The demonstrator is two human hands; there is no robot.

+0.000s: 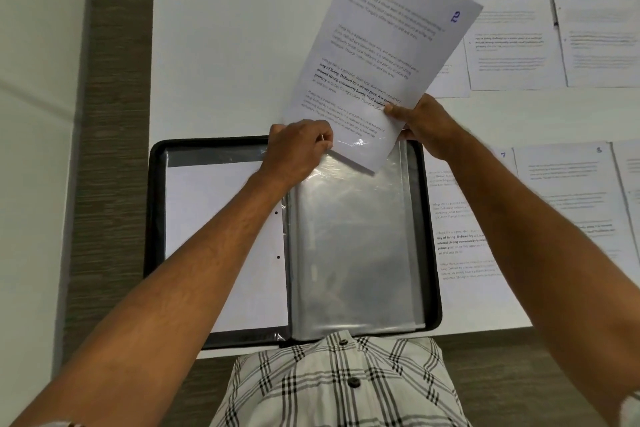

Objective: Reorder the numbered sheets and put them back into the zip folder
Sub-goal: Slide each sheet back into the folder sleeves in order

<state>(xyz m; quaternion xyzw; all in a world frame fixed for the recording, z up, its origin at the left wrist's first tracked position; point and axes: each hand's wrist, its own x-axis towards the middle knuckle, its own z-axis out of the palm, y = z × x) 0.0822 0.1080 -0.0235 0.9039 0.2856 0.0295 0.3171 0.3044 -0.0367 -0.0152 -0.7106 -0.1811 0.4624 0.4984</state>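
Observation:
The black zip folder [431, 253] lies open on the white table in front of me. Its right half shows clear plastic sleeves [349, 246]; its left half holds a blank white sheet [221, 236]. My right hand [420, 125] grips the lower right corner of a printed sheet [384, 45] with a blue handwritten number near its top right corner. The sheet is tilted, and its bottom edge sits inside the mouth of the top sleeve. My left hand [298, 149] pinches the sleeve's top edge beside the sheet.
More numbered printed sheets lie on the table to the right: a far row [554, 31] and a near row [561, 198]. The table's left edge meets a grey-brown wall strip [114, 114]. My checked shirt [339, 381] fills the bottom.

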